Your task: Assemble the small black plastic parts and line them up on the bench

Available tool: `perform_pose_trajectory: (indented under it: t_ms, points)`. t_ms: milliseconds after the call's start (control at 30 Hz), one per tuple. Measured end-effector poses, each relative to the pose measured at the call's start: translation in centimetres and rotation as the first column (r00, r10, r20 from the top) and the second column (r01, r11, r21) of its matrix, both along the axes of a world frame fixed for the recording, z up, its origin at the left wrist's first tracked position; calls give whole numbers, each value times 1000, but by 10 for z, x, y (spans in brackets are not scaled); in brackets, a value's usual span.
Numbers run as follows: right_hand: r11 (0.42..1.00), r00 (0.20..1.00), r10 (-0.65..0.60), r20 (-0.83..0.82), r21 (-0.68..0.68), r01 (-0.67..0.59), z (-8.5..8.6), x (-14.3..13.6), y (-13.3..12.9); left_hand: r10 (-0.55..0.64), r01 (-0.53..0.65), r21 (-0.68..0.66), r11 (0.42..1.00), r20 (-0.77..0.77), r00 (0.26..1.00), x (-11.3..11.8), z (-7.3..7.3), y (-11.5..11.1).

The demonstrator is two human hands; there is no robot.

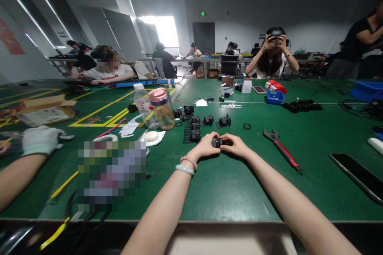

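Observation:
My left hand and my right hand meet over the green table, fingers closed around a small black part that looks like a connector or gland. Its finer details are too small to make out. Just beyond my left hand stand several similar black parts with thin, comb-like black pieces. Another such black part sits farther off, ahead of my hands. A black ring lies flat beyond my right hand. To the right is an adjustable wrench with a red and black handle.
A pink-lidded bottle and a clear bottle stand left of the parts. A phone lies at right, a blue bin farther back. At left, a co-worker's gloved hand rests near a cardboard box.

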State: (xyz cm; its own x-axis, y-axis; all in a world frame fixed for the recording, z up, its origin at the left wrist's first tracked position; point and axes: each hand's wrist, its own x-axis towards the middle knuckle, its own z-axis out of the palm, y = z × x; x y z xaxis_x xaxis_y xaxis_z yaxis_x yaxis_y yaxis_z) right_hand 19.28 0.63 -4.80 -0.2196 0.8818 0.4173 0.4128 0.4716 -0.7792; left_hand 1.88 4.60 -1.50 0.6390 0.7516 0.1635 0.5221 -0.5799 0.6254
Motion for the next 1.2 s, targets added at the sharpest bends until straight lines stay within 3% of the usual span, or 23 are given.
perform_pose_trajectory:
  t_ms: [1200]
  points:
    - [996,988,-83,133,30,79,3,-2,1,3,-4,-8,1000,-13,1000,0,5,-2]
